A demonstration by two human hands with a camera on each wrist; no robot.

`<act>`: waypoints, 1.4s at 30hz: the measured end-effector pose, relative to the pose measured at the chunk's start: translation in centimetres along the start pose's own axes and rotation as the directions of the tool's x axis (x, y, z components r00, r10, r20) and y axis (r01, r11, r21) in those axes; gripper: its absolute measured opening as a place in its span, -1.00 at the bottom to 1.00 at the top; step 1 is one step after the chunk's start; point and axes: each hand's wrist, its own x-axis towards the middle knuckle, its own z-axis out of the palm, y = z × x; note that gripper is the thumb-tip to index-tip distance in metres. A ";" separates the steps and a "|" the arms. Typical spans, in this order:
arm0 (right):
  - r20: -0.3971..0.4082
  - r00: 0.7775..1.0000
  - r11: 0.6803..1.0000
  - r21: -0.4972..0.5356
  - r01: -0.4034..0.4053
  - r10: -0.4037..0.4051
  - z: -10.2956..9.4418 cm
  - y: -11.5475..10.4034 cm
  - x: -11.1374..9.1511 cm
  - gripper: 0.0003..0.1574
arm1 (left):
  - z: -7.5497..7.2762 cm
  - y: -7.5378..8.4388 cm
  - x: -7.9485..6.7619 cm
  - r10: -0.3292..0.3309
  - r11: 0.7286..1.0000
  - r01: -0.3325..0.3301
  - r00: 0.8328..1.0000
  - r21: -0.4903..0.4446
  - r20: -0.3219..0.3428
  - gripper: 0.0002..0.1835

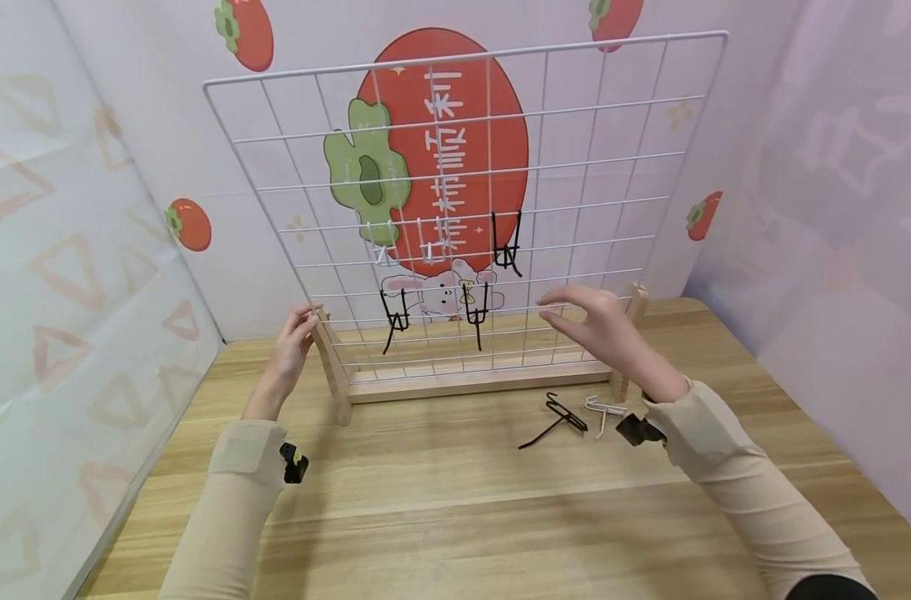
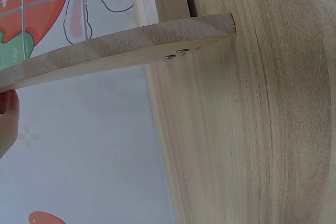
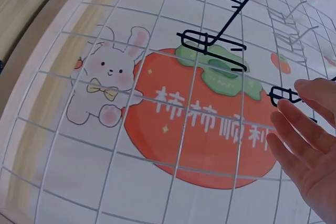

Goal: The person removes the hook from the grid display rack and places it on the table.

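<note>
A white wire grid panel [image 1: 568,167] stands in a wooden base [image 1: 455,385] with an upright post at each end. My left hand [image 1: 288,354] grips the top of the left post [image 1: 333,367]; in the left wrist view only part of the hand [image 2: 7,121] shows. In front of the grid's lower right, my right hand [image 1: 598,321] holds nothing, its fingers and thumb apart. Three black hooks hang on the wires: a lower left one [image 1: 397,322], a middle one [image 1: 476,317] and a higher right one [image 1: 507,255]. Two white hooks [image 1: 429,252] hang left of the highest.
A loose black hook [image 1: 566,412] and a loose white hook [image 1: 603,407] lie on the wooden table [image 1: 425,517], before the base's right end. Behind the grid hangs a backdrop [image 1: 290,192] printed with persimmons and a rabbit.
</note>
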 end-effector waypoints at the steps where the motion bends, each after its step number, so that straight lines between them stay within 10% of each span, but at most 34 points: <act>1: -0.006 1.000 1.000 -0.003 -0.001 0.001 -0.1 -0.1 0.3 -0.70 | 0.0 0.0 0.0 -0.006 1.000 0.006 1.000 0.004 -0.003 -0.79; 18: -0.094 0.996 1.000 0.022 0.016 -0.014 -0.7 -1.0 3.4 -0.69 | -0.2 -0.1 0.1 -0.027 1.000 0.027 0.999 0.005 -0.025 -0.82; 25: -0.116 0.993 0.999 0.046 0.011 -0.005 -0.7 -1.3 3.9 -0.66 | -1.2 -1.4 0.4 0.073 0.997 -0.071 0.995 -0.030 0.062 -0.72; 42: -0.094 0.995 0.989 0.147 0.028 -0.014 -0.1 -2.2 4.6 -0.65 | -0.1 -0.1 0.1 -0.048 0.999 0.048 0.998 0.003 -0.030 -0.81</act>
